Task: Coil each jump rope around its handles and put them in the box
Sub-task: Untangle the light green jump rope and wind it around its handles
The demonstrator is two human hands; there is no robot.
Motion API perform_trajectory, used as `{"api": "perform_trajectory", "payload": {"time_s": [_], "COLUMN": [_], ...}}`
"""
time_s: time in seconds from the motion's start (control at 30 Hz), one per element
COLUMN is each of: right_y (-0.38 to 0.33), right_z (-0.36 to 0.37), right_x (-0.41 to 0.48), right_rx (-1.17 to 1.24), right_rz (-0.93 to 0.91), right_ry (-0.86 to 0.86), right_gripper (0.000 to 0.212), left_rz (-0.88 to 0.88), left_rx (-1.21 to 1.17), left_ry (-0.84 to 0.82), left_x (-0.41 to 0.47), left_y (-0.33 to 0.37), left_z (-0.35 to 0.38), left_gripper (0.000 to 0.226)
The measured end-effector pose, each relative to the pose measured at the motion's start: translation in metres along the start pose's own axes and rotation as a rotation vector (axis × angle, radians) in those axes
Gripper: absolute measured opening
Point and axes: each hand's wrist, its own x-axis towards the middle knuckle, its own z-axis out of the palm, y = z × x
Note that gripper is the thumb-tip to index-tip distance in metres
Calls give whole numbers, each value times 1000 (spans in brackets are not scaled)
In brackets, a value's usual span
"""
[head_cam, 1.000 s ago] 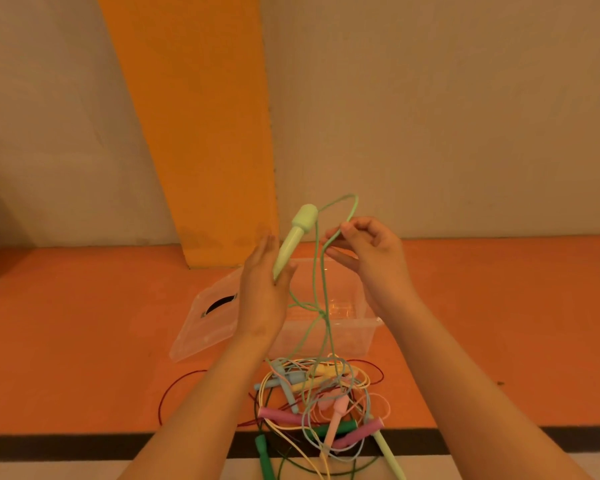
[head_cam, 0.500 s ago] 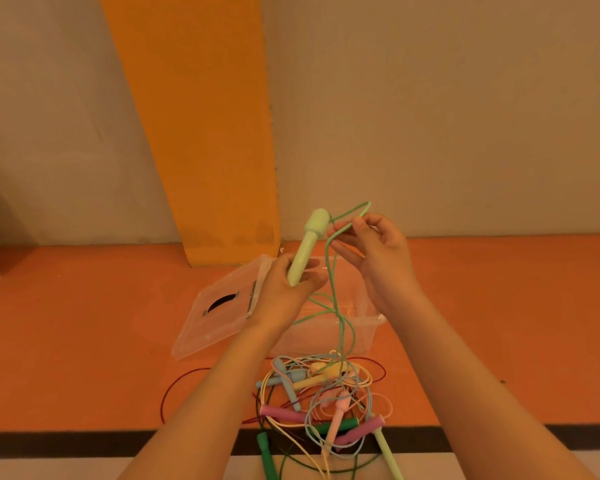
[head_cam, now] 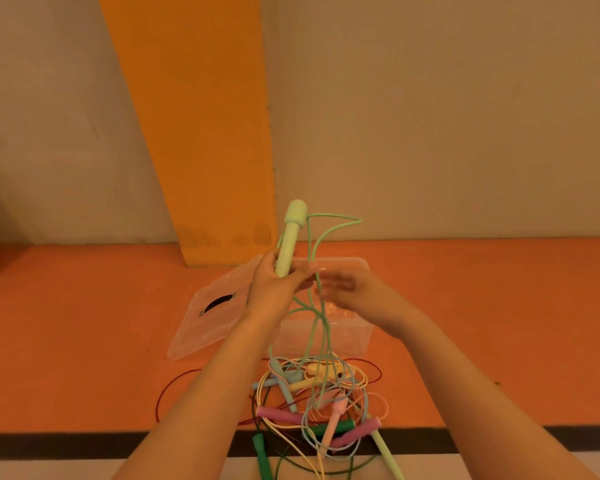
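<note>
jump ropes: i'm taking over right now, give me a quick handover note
Left hand: grips the pale green handle upright above the clear box.
Right hand: blurred beside the green cord; grip unclear.
The cord hangs down into the tangled pile of ropes on the orange surface, in front of the box. The lid leans at the box's left.
Done: no coiled rope seen in the box.
Left: coil the green rope, box it, then the others in the pile.
</note>
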Motion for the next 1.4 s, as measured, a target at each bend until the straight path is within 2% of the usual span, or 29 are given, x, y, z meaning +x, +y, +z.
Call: {"api": "perform_trajectory", "payload": {"time_s": [0.03, 0.1, 0.2, 0.3, 0.47, 0.67, 0.77, 0.87, 0.97, 1.13, 1.27, 1.4], "right_y": [6, 10, 5, -8, -40, -44, -36, -19, -9, -2, 1, 1], "right_z": [3, 7, 5, 1, -4, -2, -7, -8, 0, 13, 15, 15], "right_x": [-1, -2, 0, 0, -7, -7, -6, -7, -6, -1, 4, 8], "right_rx": [-125, -212, -186, 0, 448, 632, 491, 191, 41, -102, -67, -94], "right_rz": [15, 18, -7, -52, -178, -219, -114, 63, 88, -51, -104, -158], "right_ry": [-72, -95, -14, 108, 245, 306, 282, 86, -28, 70, 140, 241], "right_gripper": [27, 13, 19, 23, 12, 14, 13, 20, 19, 20, 10, 12], "left_rz": [-5, -20, -54, -77, -108, -22, 5, 12, -19, -58, -59, -47], "left_rx": [-22, -23, -72, -69, 17, 112, 117, 34, -54, -189, -218, -225], "left_ry": [9, 9, -8, -64, -159, -161, -92, -10, 10, -14, -16, -45], "left_x": [1, 1, 2, 3, 1, -5, -3, 2, 4, 3, 4, 7], "left_y": [0, -1, -2, -3, -11, -7, -6, -3, -2, -1, -1, 2], "left_z": [-1, -3, -6, -9, -4, 5, 3, -3, -5, -3, -1, -1], "left_gripper": [28, 26, 22, 26, 34, 33, 34, 33, 30, 27, 25, 24]}}
